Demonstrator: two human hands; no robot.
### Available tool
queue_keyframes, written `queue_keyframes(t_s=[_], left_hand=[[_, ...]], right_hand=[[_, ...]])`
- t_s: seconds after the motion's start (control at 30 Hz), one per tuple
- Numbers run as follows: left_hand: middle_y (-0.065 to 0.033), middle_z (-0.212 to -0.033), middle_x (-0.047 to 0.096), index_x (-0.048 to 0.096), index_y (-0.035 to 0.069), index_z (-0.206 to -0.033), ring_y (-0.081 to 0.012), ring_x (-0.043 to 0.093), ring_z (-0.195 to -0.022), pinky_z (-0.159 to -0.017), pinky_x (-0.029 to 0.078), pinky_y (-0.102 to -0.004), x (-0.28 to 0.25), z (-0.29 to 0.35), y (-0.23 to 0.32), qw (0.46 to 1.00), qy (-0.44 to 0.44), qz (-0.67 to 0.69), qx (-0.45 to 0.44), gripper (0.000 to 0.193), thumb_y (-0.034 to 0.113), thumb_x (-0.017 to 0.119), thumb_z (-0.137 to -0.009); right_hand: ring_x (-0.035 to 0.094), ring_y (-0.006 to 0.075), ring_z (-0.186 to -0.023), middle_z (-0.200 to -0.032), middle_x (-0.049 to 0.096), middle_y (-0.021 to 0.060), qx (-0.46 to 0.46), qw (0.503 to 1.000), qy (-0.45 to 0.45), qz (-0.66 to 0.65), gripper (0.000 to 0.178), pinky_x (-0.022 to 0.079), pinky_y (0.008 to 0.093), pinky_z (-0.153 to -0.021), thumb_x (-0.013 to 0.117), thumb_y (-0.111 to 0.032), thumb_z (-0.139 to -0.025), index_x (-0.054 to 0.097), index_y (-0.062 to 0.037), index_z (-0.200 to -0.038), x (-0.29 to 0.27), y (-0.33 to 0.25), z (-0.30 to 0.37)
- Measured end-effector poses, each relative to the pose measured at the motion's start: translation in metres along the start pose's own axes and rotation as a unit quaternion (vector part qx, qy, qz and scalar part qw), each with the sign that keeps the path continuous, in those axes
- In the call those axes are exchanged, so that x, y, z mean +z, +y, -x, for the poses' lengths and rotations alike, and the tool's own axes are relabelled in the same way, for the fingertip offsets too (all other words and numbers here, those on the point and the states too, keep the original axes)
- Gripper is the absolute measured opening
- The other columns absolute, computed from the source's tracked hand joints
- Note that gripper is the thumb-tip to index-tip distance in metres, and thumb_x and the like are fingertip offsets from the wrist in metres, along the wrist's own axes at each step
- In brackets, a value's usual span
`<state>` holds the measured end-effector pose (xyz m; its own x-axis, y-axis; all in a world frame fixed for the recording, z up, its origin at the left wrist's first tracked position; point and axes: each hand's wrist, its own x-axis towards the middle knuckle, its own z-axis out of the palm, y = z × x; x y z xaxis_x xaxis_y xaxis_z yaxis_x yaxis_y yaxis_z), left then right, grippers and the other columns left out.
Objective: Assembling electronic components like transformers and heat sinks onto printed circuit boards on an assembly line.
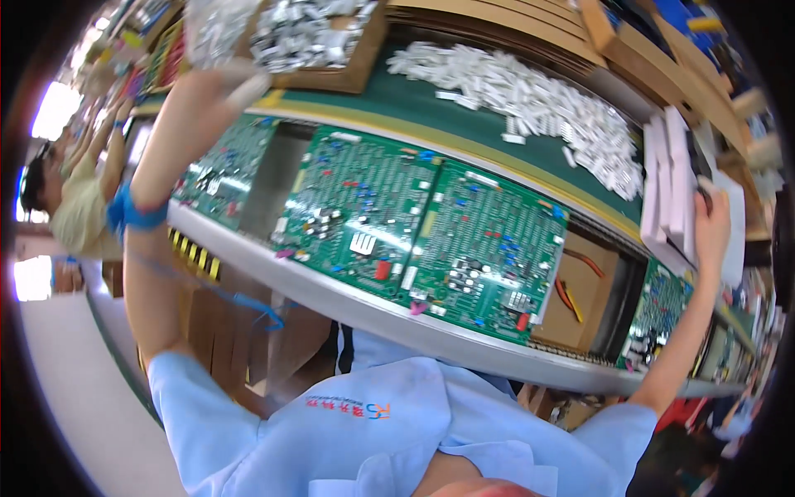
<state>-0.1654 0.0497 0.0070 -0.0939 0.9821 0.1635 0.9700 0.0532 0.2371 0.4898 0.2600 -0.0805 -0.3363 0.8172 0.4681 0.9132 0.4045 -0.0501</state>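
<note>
Up on the left, the left hand (pixel 199 103) was a smear of motion blur beside a brown, wooden-looking tray (pixel 331 80), its pale-covered fingertips (pixel 248 93) bent toward the rim. Whether those fingers grasped anything, I could not tell. Small, shiny grey-white parts (pixel 310 37) lay jumbled in that tray, with a crinkled, see-through plastic bag (pixel 215 33) just beside them. Round the wrist ran a soft blue strap (pixel 141 214), and a thin blue cord (pixel 257 308) hung in the air below.

Over on the far right, the right hand (pixel 714 224) was up at a stack of smooth white slabs (pixel 667 186), fingers curled close to a small dark thing (pixel 704 199); whether they were clenched on it, the view did not settle.

And across the middle, what a spread! Two flat green circuit boards, a left one (pixel 348 186) and a right one (pixel 489 224), lay side by side along a dull metal rail (pixel 348 298) in front of the torso, glossy with glare and studded with blue beads, red blocks and pale fins. Behind them, a heap of matte white oblong pieces (pixel 530 108) sprawled over a green surface (pixel 447 124). To the right, a red-and-yellow-handled tool (pixel 571 302) lay on a plain brown panel (pixel 590 315).
</note>
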Motion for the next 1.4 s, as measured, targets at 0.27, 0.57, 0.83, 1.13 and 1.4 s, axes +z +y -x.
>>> queue_keyframes(t_s=[0.27,0.57,0.83,1.13,1.4], left_hand=[[-0.0202,-0.088,0.069,0.073,0.005,-0.094,-0.0367,0.065,-0.086,-0.078,0.051,-0.0441,0.047,-0.097,-0.002,0.989,0.124,-0.06,0.054,0.02,0.018,0.063,-0.082],[-0.0187,-0.09,0.069,0.072,0.004,-0.096,-0.0367,0.065,-0.087,-0.077,0.052,-0.0445,0.076,-0.15,0.013,0.971,0.198,-0.087,0.104,0.021,0.016,0.061,-0.082],[-0.0174,-0.09,0.071,0.074,0.004,-0.095,-0.0343,0.066,-0.087,-0.078,0.053,-0.0425,0.089,-0.169,-0.051,0.986,0.031,-0.078,0.147,0.024,0.019,0.065,-0.077],[-0.0179,-0.089,0.071,0.07,0.003,-0.107,-0.0316,0.07,-0.082,-0.078,0.054,-0.04,0.094,-0.144,-0.027,0.997,0.012,-0.066,0.032,0.031,0.016,0.062,-0.081],[-0.0163,-0.079,0.07,0.067,-0.005,-0.098,-0.0245,0.07,-0.068,-0.063,0.055,-0.036,0.102,-0.155,-0.037,0.999,-0.014,0.029,0.017,0.022,0.004,0.057,-0.081]], right_hand=[[0.058,0.0118,-0.087,-0.098,0.064,0.0044,0.134,0.978,-0.04,-0.156,0.028,0.047,0.0262,-0.081,0.063,-0.014,-0.092,0.061,-0.0047,-0.119,0.001,0.043,0.01],[0.055,0.012,-0.095,-0.108,0.062,0.0033,0.075,0.948,-0.036,-0.307,0.033,0.044,0.0275,-0.088,0.058,-0.008,-0.094,0.058,-0.0032,-0.126,-0.043,-0.125,0.017],[0.052,0.01,-0.083,-0.102,0.063,0.003,0.063,0.93,-0.111,-0.346,0.028,0.043,0.0246,-0.081,0.058,-0.004,-0.089,0.062,-0.0016,-0.117,-0.044,-0.172,0.029],[0.052,0.0102,-0.083,-0.105,0.062,0.0031,0.027,0.932,-0.12,-0.342,0.03,0.043,0.0233,-0.078,0.063,0.001,-0.084,0.064,-0.0028,-0.114,-0.043,-0.197,0.034],[0.053,0.0094,-0.074,-0.094,0.062,0.0023,-0.036,0.909,-0.185,-0.372,0.031,0.042,0.0218,-0.066,0.069,0.004,-0.077,0.068,-0.0039,-0.107,-0.041,-0.265,0.049]])
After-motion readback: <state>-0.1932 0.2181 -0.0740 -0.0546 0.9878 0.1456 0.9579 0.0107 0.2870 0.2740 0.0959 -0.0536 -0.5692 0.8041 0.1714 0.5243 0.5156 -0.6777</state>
